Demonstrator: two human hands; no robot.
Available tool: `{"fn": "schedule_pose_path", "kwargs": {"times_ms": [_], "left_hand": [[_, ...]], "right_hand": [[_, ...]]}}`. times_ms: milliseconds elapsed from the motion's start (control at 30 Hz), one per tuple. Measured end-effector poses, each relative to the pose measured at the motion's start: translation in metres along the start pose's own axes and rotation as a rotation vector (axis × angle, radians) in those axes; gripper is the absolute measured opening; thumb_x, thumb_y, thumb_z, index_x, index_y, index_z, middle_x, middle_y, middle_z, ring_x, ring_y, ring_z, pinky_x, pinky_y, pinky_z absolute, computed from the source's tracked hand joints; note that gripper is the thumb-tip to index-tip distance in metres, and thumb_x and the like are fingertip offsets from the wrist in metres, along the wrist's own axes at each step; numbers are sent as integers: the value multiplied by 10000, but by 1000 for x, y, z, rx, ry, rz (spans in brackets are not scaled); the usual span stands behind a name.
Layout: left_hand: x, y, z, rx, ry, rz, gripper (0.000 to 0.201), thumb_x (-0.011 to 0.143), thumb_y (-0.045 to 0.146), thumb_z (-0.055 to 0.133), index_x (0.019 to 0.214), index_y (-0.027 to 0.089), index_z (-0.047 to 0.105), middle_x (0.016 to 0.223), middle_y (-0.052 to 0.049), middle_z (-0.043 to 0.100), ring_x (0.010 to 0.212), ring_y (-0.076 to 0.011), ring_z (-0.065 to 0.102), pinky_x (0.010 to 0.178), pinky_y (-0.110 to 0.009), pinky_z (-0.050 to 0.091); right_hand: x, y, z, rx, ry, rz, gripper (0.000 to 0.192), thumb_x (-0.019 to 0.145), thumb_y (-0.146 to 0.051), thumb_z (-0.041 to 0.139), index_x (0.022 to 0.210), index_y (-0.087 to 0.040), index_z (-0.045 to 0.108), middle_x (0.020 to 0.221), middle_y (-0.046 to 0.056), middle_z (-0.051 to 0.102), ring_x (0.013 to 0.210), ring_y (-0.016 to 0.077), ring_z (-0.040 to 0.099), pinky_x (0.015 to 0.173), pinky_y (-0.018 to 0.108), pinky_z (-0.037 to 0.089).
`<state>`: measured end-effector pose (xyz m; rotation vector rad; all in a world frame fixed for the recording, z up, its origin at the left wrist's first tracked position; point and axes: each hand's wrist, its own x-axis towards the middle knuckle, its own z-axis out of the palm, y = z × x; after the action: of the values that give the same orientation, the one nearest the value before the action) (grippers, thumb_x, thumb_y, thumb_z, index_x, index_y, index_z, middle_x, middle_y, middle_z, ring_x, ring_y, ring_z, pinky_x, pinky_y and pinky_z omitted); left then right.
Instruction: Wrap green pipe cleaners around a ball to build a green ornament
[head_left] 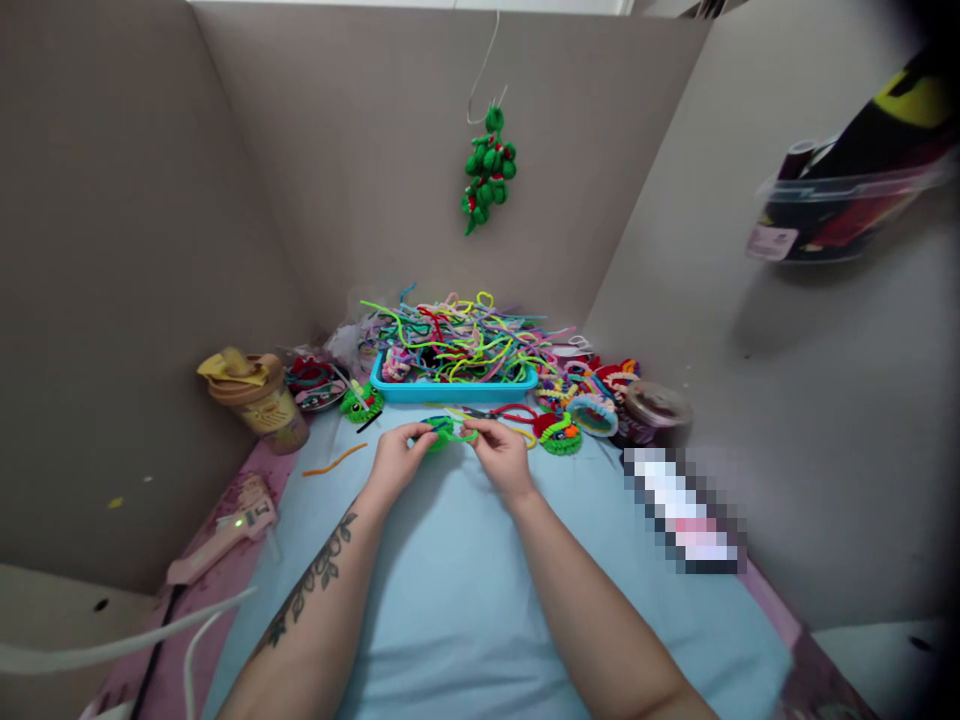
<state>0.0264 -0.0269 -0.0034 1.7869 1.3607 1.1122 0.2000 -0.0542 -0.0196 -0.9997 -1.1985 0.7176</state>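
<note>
Between my two hands is a small green and blue pipe-cleaner piece [442,432], held above the cloth. My left hand [403,455] pinches its left side with thumb and forefinger. A bright green strand at its right is gripped by the fingertips of my right hand [501,455]. Just behind my right hand lie red-handled scissors [514,413]. A green round pipe-cleaner figure with red and orange parts [559,434] sits to the right of that hand. Another green figure [362,402] rests beyond my left hand, near a loose orange pipe cleaner [335,461].
A blue tray [454,393] heaped with coloured pipe cleaners stands at the back. On the left are a cup [266,405] and a pink glue gun [238,530] with a green light. A lidded jar [658,410] and a pixelated object [686,515] lie right. Grey partitions enclose the table.
</note>
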Motion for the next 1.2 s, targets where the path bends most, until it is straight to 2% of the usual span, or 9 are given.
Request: {"fn": "schedule_pose_path", "kwargs": {"times_ms": [167, 300, 533, 633, 733, 833, 1000, 1200], "left_hand": [[0, 2, -2, 15, 46, 4, 256, 729, 357, 590, 851, 159, 699, 869, -71, 712, 842, -228, 631, 792, -333, 461], [0, 0, -1, 38, 45, 18, 256, 734, 350, 590, 860, 156, 699, 883, -77, 709, 845, -227, 632, 793, -331, 465], [0, -4, -1, 139, 57, 187, 183, 752, 304, 595, 846, 180, 691, 860, -66, 698, 835, -206, 621, 782, -316, 464], [-2, -4, 0, 147, 40, 253, 141, 757, 273, 597, 834, 182, 672, 846, -57, 690, 819, -192, 614, 768, -311, 470], [-4, -4, 2, 138, 7, 291, 115, 745, 254, 614, 829, 182, 643, 814, -41, 673, 784, -178, 609, 747, -303, 476], [-5, -3, 3, 83, -12, 277, 139, 741, 240, 618, 862, 170, 614, 836, -40, 658, 778, -164, 614, 732, -285, 482], [-5, -1, 1, 78, 2, 322, 121, 752, 240, 615, 851, 174, 634, 826, -41, 657, 804, -167, 604, 749, -286, 475], [-4, -2, 2, 62, -33, 363, 119, 762, 242, 611, 854, 184, 659, 853, -52, 668, 848, -177, 601, 788, -302, 469]], "right_hand": [[1, 0, -3, -34, 10, -24, 136, 697, -227, 647, 804, -265, 722, 797, 29, 688, 729, 194, 613, 687, 328, 475], [2, -3, -4, -125, -43, -89, 148, 722, -212, 618, 817, -267, 718, 788, 24, 689, 717, 190, 609, 653, 312, 468], [2, -8, -7, -244, -67, -257, 199, 754, -143, 530, 808, -239, 695, 771, 26, 676, 726, 173, 611, 686, 302, 472], [2, -6, -7, -245, -109, -278, 207, 754, -135, 513, 814, -227, 689, 772, 25, 678, 748, 170, 614, 714, 304, 471], [3, -1, -6, -160, -134, -197, 149, 754, -168, 547, 788, -219, 682, 757, 22, 668, 744, 168, 607, 715, 299, 469], [4, 5, -4, 45, -96, -3, 74, 739, -245, 607, 766, -209, 665, 709, 13, 651, 672, 155, 587, 640, 275, 464], [7, 7, 0, 399, 3, 247, 155, 655, -326, 701, 726, -199, 647, 624, -6, 630, 578, 120, 550, 557, 240, 437], [9, 1, 2, 549, 4, 430, 205, 560, -287, 749, 695, -183, 635, 606, -8, 629, 530, 98, 541, 506, 210, 405]]}}
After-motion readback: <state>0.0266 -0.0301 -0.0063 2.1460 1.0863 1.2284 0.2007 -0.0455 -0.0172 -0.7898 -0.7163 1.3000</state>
